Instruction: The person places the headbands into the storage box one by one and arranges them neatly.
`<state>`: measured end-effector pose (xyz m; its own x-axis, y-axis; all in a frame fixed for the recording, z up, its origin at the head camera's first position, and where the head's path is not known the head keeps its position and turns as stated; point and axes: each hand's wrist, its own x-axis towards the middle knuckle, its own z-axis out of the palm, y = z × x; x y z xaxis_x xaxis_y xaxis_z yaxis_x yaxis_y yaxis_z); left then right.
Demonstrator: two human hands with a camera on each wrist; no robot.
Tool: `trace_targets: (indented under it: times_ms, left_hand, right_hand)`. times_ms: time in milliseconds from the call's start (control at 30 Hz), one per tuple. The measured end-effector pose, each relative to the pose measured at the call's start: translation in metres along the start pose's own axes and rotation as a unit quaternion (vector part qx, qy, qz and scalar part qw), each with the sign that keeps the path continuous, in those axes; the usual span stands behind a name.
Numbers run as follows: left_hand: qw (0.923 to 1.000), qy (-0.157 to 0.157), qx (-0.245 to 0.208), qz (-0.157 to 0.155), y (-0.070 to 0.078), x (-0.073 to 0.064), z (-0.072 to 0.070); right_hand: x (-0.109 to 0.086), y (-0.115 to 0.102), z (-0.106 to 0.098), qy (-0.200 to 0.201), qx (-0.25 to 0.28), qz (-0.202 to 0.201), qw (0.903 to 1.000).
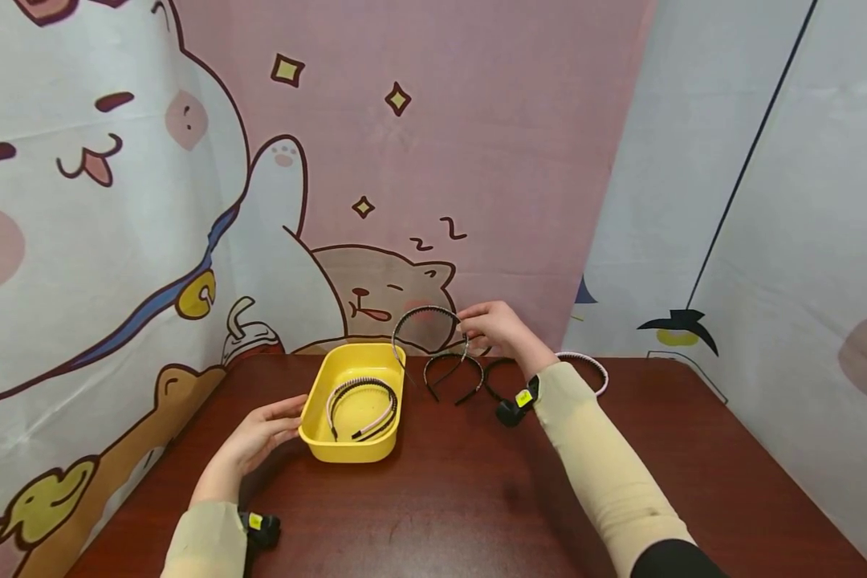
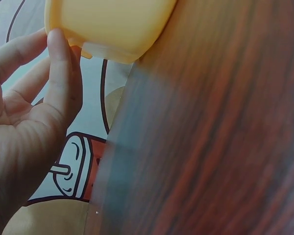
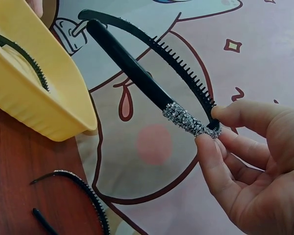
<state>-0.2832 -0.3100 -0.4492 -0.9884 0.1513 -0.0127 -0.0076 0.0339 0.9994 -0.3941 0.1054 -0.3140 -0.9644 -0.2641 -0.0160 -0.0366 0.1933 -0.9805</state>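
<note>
My right hand pinches a black toothed headband between thumb and fingers at its silver, glittery part. It is held up in the air, its ends hanging down just over the right rim of a yellow plastic basin. My left hand holds the basin's left rim, thumb and fingertips at the edge. Inside the basin lie a black headband and a pink one, overlapping. On the table right of the basin, below the raised headband, is another black headband with a glittery band.
Farther right on the brown table, partly hidden by my right wrist, are a dark headband and a pale pink one. A cartoon-printed cloth hangs right behind the table's back edge and along the sides.
</note>
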Motion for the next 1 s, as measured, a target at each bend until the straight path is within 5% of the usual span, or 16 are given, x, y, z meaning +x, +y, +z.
trace_targets:
  times_ms: [300,733,1000]
  left_hand:
    - [0.9999,0.002,-0.010,0.002,-0.001,0.001,0.000]
    - [1.0000,-0.003,-0.006,-0.002,0.000,-0.001,-0.001]
    - [1.0000,-0.005,-0.006,-0.002,0.000,0.000,-0.001]
  right_hand:
    - [0.002,-0.009,0.005,-0.002,-0.025,0.003,0.9997]
    - [0.012,-0.010,0.025,-0.017,0.007,0.009,0.9998]
    - [0.015,-0.009,0.036,0.000,-0.028,0.018,0.9994]
